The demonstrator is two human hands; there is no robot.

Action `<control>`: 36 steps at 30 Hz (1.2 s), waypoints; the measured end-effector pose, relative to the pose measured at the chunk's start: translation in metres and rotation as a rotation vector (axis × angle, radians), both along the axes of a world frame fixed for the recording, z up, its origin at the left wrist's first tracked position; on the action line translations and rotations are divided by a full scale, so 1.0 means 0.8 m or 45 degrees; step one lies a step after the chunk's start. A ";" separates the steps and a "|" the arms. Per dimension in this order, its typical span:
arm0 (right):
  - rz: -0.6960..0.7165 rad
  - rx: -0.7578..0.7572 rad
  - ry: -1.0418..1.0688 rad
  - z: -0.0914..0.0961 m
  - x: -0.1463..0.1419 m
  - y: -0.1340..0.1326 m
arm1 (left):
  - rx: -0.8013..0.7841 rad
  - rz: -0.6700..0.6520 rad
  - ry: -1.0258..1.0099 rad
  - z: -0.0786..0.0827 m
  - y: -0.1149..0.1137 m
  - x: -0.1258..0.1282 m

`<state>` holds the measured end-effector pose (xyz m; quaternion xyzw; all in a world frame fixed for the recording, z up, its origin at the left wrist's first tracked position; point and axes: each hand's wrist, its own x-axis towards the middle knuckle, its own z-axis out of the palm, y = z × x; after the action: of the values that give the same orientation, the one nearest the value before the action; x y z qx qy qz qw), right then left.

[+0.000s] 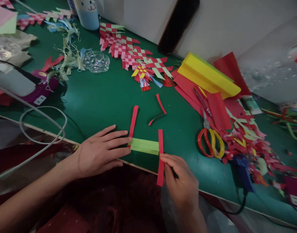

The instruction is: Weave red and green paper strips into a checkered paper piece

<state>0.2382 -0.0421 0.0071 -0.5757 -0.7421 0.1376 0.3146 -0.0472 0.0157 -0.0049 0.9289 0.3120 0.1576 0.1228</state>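
My left hand (102,150) lies flat on the green table (95,100), fingers stretched out, its fingertips pressing the left end of the green paper strips (145,145) where a red strip (133,121) crosses them. My right hand (180,181) pinches a second red paper strip (160,142) that stands upright across the right end of the green strips, near the table's front edge. A loose curled red strip (160,110) lies just beyond.
Scissors with red and yellow handles (210,139) lie to the right among paper scraps (245,136). Red sheets and a yellow folded sheet (206,74) sit behind them. Woven red-and-green paper pieces (131,55), a clear dish of beads (97,61) and a white cable (41,129) are around.
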 end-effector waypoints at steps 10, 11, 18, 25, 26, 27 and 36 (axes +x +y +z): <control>-0.011 -0.139 0.266 0.006 -0.018 0.001 | -0.008 -0.004 0.019 0.002 0.000 0.001; -0.012 -0.144 0.291 0.005 -0.018 0.002 | -0.005 -0.007 0.024 0.002 0.000 0.001; -0.040 -0.146 0.379 -0.003 -0.015 -0.002 | 0.004 -0.027 0.049 0.000 0.001 -0.003; -0.102 -0.129 0.707 0.001 -0.024 -0.007 | 0.012 -0.052 0.066 0.002 0.001 -0.004; -0.101 -0.128 0.768 0.003 -0.028 -0.005 | 0.016 -0.058 0.075 0.003 0.001 -0.004; -0.089 -0.130 0.821 0.005 -0.033 -0.003 | 0.019 -0.065 0.084 0.003 0.001 -0.004; 0.106 -0.269 1.050 0.010 -0.068 0.025 | -0.021 -0.106 0.124 0.009 0.005 -0.005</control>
<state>0.1840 -0.0219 0.0153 -0.4711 -0.5585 0.4440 0.5186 -0.0515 0.0195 0.0022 0.9465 0.2801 0.1043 0.1215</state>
